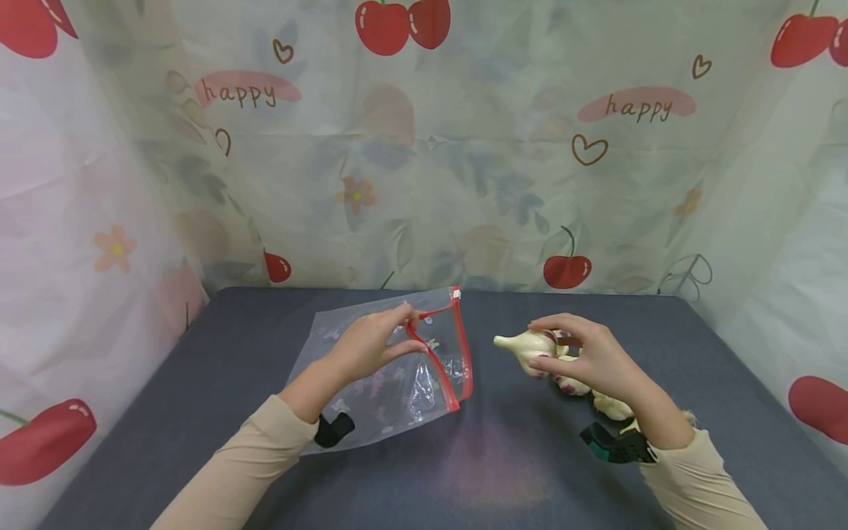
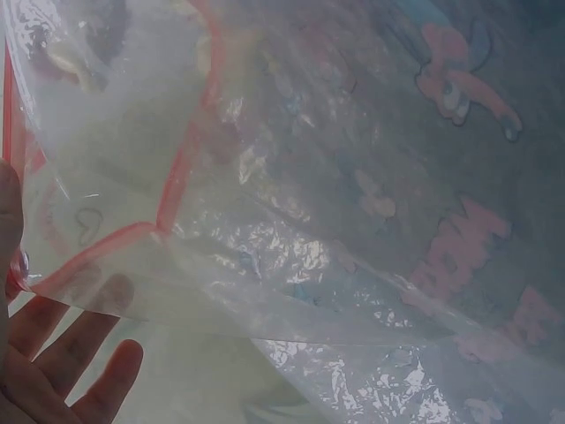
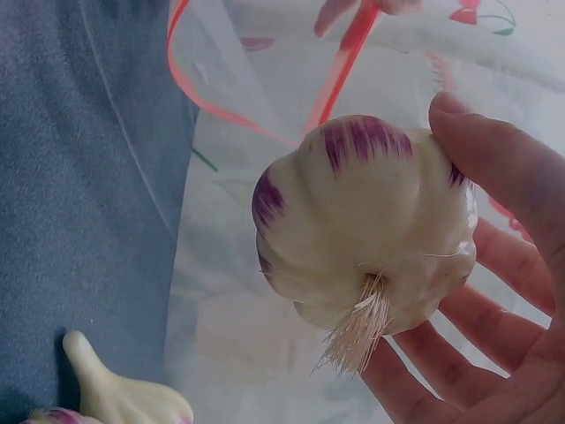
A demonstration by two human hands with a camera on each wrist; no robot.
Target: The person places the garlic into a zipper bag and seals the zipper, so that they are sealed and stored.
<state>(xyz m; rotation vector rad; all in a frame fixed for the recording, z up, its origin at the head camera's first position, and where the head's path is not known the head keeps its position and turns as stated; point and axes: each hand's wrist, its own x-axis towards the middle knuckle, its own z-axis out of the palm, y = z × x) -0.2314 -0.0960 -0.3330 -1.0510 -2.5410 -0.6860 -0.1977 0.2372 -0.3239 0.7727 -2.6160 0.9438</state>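
A clear plastic zip bag (image 1: 384, 383) with red edging stands partly open on the left half of the table. My left hand (image 1: 367, 342) pinches its red rim near the mouth, and the left wrist view shows pink printed letters on the film (image 2: 468, 252). My right hand (image 1: 589, 357) grips a garlic bulb (image 1: 530, 347) in the air, to the right of the bag mouth. Close up in the right wrist view, the white bulb (image 3: 362, 212) has purple streaks and a tuft of dry roots. Below the right hand lie several more garlic bulbs (image 1: 611, 406), partly hidden by it.
The dark grey table (image 1: 503, 456) runs back to a printed curtain (image 1: 464, 184) with cherries and lettering. Similar cloth hangs at both sides. Another garlic bulb (image 3: 128, 393) shows at the lower left of the right wrist view.
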